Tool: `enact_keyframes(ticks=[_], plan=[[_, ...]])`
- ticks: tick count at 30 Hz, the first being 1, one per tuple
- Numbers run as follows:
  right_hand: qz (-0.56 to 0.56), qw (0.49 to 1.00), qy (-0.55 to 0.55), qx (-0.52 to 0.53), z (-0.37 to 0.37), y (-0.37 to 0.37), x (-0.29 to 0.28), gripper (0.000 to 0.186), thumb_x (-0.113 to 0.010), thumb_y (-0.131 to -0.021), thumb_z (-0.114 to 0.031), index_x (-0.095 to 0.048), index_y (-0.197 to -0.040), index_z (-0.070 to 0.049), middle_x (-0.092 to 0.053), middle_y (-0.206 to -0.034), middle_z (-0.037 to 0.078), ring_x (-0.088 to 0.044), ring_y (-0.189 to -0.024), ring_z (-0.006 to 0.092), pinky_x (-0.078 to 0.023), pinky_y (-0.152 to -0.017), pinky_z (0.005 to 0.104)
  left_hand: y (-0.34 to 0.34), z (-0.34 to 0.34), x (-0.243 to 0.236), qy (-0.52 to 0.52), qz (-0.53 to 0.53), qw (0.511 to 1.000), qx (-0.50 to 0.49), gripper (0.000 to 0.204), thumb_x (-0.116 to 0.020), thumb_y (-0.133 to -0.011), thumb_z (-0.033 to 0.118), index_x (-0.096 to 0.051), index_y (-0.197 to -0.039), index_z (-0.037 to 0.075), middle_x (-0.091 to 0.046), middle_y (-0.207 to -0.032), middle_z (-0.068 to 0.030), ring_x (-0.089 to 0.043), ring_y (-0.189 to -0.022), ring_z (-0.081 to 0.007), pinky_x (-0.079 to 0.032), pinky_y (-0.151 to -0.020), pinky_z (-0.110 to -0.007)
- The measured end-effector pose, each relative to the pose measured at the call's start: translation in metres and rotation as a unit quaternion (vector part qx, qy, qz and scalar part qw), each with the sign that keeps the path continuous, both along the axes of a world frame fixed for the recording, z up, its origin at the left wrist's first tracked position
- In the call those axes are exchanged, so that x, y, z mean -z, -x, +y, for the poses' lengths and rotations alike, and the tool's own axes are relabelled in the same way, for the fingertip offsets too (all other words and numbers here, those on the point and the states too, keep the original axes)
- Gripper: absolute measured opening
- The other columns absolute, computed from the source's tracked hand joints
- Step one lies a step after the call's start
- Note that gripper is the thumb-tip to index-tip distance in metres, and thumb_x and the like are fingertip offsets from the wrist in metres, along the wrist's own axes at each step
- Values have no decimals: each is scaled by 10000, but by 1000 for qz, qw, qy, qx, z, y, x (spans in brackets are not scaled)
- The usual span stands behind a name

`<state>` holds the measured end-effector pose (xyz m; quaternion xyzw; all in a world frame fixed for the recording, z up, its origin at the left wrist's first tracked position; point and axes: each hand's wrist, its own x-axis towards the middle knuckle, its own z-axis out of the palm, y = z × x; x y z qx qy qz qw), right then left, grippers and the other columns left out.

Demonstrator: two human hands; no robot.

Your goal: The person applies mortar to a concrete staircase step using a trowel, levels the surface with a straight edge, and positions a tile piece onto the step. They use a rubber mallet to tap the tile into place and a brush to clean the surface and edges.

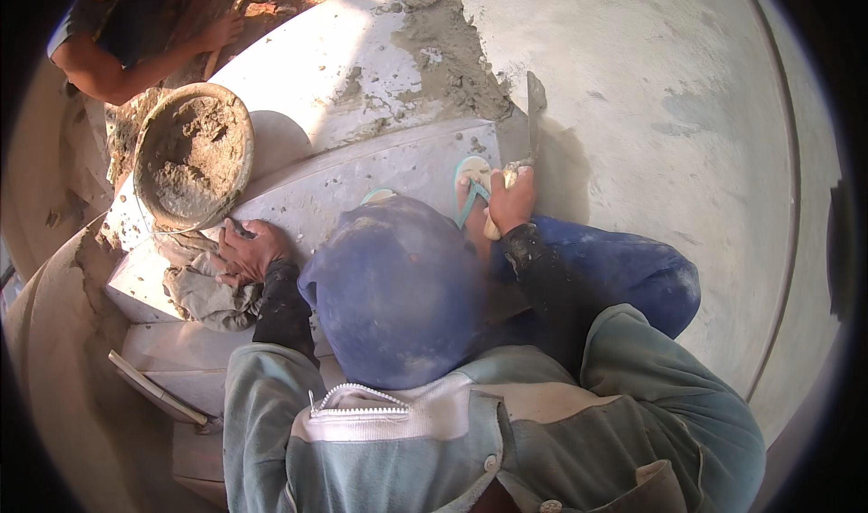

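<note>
My right hand [513, 200] is closed around the pale handle of a trowel [534, 106], whose blade points away from me against the plastered wall. Just left of that hand is my foot in a flip-flop [472, 174] with a teal strap. At the left, my left hand [251, 253] has its bent fingers on a crumpled grey cloth [210, 289] lying on the pale step [344, 156]. Beyond that hand a bucket [246, 151] holds wet mortar [194, 156].
Wet mortar [452, 61] is spread where the upper step meets the smooth wall [651, 151]. A co-worker's arm [127, 75] comes in at the upper left. A pale strip [158, 388] leans by the lower steps, near a curved wall [63, 359].
</note>
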<state>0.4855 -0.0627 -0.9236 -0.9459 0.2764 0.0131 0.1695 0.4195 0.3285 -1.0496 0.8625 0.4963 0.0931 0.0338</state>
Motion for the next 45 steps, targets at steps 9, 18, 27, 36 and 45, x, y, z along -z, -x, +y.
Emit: enact_keyframes(ticks=[9,18,27,36,45], plan=[[131,924,-300,195,-7,-42,-50,328,-686,-893,-201,-565,-1094,28,-606,-791,127,-598,-537,208,-515,-434,377,0,0,0,-53,9,999,2,360,-613,-809,365,-741,-1130,263,-672,-1241,32,-430,-1381,-283,-138,-1200,-585],[61,880,-355,310,37,-34,-76,282,-669,-915,-209,-570,-1061,11,-601,-788,129,-584,-547,232,-490,-455,404,1,1,-6,-13,9,1000,-2,407,-583,-835,357,-709,-1206,250,-650,-1295,2,-396,-1410,-288,-103,-1213,-596],[115,934,-274,199,80,-17,-85,281,-635,-908,-113,-506,-1090,57,-607,-854,160,-621,-591,247,-499,-428,398,5,4,-5,42,2,999,10,454,-543,-876,364,-657,-1274,176,-570,-1379,-47,-293,-1463,-353,-78,-1185,-655],[63,821,-481,301,32,-98,-25,215,-645,-868,-24,-543,-1042,52,-578,-878,147,-626,-722,249,-601,-626,405,2,1,-5,18,18,1000,3,416,-553,-862,361,-679,-1226,204,-606,-1345,-14,-328,-1447,-327,-80,-1199,-628],[-87,802,-447,386,71,-60,-16,229,-637,-861,-29,-532,-1049,47,-558,-845,133,-578,-634,258,-517,-542,403,3,4,-1,10,22,1000,12,420,-565,-855,372,-681,-1226,215,-601,-1347,-14,-339,-1436,-323,-79,-1194,-632]])
